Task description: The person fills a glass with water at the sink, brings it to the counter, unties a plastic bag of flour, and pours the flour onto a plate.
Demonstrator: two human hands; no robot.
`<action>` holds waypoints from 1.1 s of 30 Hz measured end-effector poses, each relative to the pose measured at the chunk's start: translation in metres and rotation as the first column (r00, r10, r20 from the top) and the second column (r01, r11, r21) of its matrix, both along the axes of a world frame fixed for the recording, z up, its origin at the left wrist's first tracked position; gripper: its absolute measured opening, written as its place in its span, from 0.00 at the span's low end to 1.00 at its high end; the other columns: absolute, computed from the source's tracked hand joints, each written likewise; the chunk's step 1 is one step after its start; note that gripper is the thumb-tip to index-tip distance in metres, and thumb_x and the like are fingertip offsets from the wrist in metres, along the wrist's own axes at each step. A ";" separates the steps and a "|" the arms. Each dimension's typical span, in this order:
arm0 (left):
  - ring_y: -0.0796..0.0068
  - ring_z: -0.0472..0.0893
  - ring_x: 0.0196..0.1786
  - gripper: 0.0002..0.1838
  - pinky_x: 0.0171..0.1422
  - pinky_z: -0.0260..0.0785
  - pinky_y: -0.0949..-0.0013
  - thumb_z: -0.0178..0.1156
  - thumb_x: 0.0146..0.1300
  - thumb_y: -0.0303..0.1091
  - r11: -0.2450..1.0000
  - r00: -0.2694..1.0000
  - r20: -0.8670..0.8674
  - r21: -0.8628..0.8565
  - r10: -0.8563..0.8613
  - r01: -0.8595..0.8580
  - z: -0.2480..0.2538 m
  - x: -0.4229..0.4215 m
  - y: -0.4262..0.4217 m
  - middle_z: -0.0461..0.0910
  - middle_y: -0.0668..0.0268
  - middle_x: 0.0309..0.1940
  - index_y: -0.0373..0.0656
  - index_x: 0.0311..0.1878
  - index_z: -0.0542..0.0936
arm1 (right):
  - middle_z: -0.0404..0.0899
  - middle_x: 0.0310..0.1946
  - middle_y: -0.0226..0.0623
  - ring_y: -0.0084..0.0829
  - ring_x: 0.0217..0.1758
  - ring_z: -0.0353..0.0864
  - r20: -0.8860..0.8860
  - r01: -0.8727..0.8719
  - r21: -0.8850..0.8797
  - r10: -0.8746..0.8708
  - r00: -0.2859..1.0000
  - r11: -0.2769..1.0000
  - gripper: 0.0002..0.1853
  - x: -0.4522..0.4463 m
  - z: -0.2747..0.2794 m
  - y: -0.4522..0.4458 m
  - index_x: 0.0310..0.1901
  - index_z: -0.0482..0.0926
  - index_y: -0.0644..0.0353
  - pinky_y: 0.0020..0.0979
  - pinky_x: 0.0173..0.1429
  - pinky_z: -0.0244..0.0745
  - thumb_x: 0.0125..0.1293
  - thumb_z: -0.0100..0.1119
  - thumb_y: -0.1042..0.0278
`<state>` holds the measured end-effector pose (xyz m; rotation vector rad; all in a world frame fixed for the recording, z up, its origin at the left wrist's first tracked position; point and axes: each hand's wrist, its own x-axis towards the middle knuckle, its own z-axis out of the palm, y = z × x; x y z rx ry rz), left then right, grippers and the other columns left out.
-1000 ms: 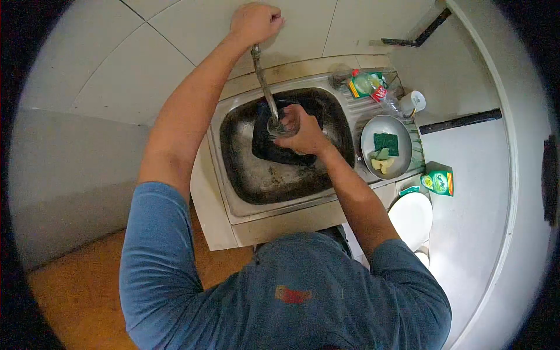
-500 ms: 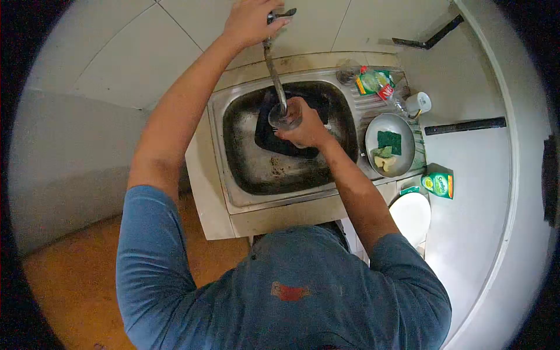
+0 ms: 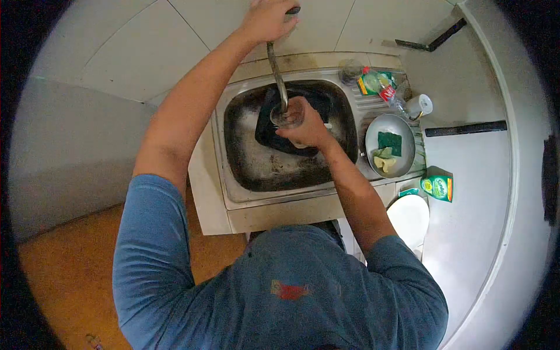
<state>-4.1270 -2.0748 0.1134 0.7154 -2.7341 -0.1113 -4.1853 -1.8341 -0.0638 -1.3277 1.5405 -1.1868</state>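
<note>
My left hand (image 3: pixel 268 22) is closed around the tap handle (image 3: pixel 293 10) on the wall above the sink. From there the metal spout (image 3: pixel 276 71) curves down over the basin. My right hand (image 3: pixel 308 125) grips a clear glass (image 3: pixel 284 115) under the end of the spout, its mouth turned up. Behind and below the glass, a black item (image 3: pixel 268 133), like a bag or cloth, lies in the metal sink (image 3: pixel 251 179). Whether water is running is hard to make out.
On the drainboard right of the sink, a pan (image 3: pixel 405 167) holds a green scouring pad (image 3: pixel 389 141) and yellowish pieces. Behind it are a plastic bottle (image 3: pixel 386 92) and a white cup (image 3: pixel 420 105). A green packet (image 3: pixel 438 188) and a white plate (image 3: pixel 410 220) are nearer me.
My left hand has shifted slightly along the wall, and the dark tap handle now shows beside its fingers. The glass stays under the spout in my right hand. The view has shifted a little.
</note>
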 end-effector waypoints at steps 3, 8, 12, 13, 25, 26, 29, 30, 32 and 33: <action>0.49 0.71 0.63 0.24 0.69 0.56 0.44 0.62 0.59 0.40 0.992 0.988 -0.144 -0.116 -0.055 0.039 -0.008 0.000 0.000 0.77 0.53 0.55 0.43 0.58 0.77 | 0.83 0.45 0.40 0.37 0.49 0.84 0.019 -0.012 -0.014 0.012 1.000 1.000 0.47 -0.001 -0.004 -0.001 0.58 0.69 0.60 0.37 0.59 0.76 0.35 0.85 0.55; 0.49 0.72 0.62 0.23 0.68 0.57 0.45 0.61 0.59 0.40 1.000 0.997 -0.072 -0.016 0.003 -0.004 -0.002 -0.003 0.000 0.78 0.53 0.55 0.43 0.58 0.77 | 0.79 0.47 0.38 0.30 0.49 0.78 0.066 -0.055 -0.010 0.056 0.996 0.998 0.42 -0.001 0.013 0.001 0.57 0.68 0.60 0.33 0.56 0.74 0.40 0.83 0.62; 0.50 0.72 0.62 0.23 0.67 0.58 0.45 0.62 0.59 0.40 1.000 0.995 -0.098 -0.018 0.012 -0.014 -0.005 -0.004 -0.003 0.78 0.53 0.55 0.43 0.57 0.78 | 0.79 0.49 0.40 0.31 0.49 0.79 0.045 -0.052 0.039 0.050 0.998 0.998 0.43 0.000 0.021 0.000 0.57 0.68 0.61 0.33 0.57 0.74 0.40 0.83 0.61; 0.50 0.72 0.62 0.23 0.67 0.58 0.45 0.62 0.59 0.40 1.000 0.995 -0.097 -0.019 0.012 -0.014 -0.006 -0.004 -0.003 0.78 0.53 0.55 0.43 0.57 0.78 | 0.79 0.49 0.41 0.31 0.49 0.79 0.024 -0.050 0.030 0.050 0.998 0.998 0.43 0.000 0.017 -0.001 0.58 0.68 0.60 0.33 0.57 0.74 0.40 0.83 0.60; 0.51 0.71 0.63 0.22 0.69 0.56 0.45 0.63 0.57 0.40 0.997 0.984 -0.164 -0.025 0.070 -0.075 -0.010 -0.013 0.005 0.79 0.54 0.53 0.43 0.54 0.79 | 0.78 0.47 0.39 0.29 0.49 0.77 0.075 -0.059 0.039 0.056 0.996 0.997 0.44 -0.006 0.008 -0.004 0.58 0.68 0.62 0.33 0.59 0.73 0.40 0.83 0.62; 0.51 0.72 0.62 0.21 0.69 0.56 0.45 0.63 0.57 0.39 0.997 0.986 -0.147 0.008 0.076 -0.075 -0.008 -0.014 0.005 0.80 0.54 0.52 0.42 0.54 0.80 | 0.78 0.47 0.39 0.29 0.49 0.77 0.075 -0.058 0.040 0.055 0.996 0.998 0.44 -0.006 0.010 -0.003 0.58 0.68 0.62 0.33 0.59 0.73 0.40 0.83 0.62; 0.51 0.74 0.60 0.21 0.68 0.57 0.45 0.63 0.57 0.38 0.994 0.991 -0.089 0.060 0.097 -0.092 0.002 -0.014 0.009 0.81 0.54 0.50 0.41 0.53 0.80 | 0.79 0.47 0.39 0.29 0.50 0.77 0.042 -0.054 0.046 0.052 0.998 0.998 0.44 -0.007 0.015 -0.002 0.59 0.67 0.62 0.33 0.59 0.72 0.39 0.83 0.61; 0.50 0.75 0.58 0.20 0.68 0.58 0.45 0.63 0.57 0.38 0.991 0.992 -0.049 0.078 0.114 -0.110 0.002 -0.015 0.009 0.81 0.54 0.49 0.41 0.53 0.80 | 0.79 0.46 0.39 0.29 0.49 0.78 0.051 -0.054 0.057 0.051 0.997 0.997 0.45 -0.007 0.016 -0.002 0.59 0.67 0.62 0.33 0.58 0.73 0.39 0.83 0.60; 0.50 0.76 0.57 0.19 0.67 0.59 0.46 0.62 0.57 0.37 0.992 0.991 -0.079 0.079 0.104 -0.098 0.002 -0.014 0.010 0.82 0.54 0.47 0.42 0.52 0.81 | 0.79 0.45 0.39 0.29 0.48 0.78 0.061 -0.053 0.070 0.049 0.997 0.996 0.45 -0.007 0.015 -0.001 0.59 0.67 0.62 0.34 0.57 0.74 0.39 0.83 0.60; 0.50 0.77 0.55 0.18 0.66 0.60 0.46 0.62 0.58 0.37 0.993 0.989 -0.110 0.078 0.095 -0.087 -0.002 -0.014 0.008 0.83 0.54 0.45 0.42 0.50 0.82 | 0.79 0.44 0.39 0.30 0.47 0.79 0.028 -0.055 0.044 0.054 0.998 0.998 0.45 -0.008 0.013 -0.002 0.59 0.67 0.62 0.34 0.56 0.75 0.38 0.83 0.59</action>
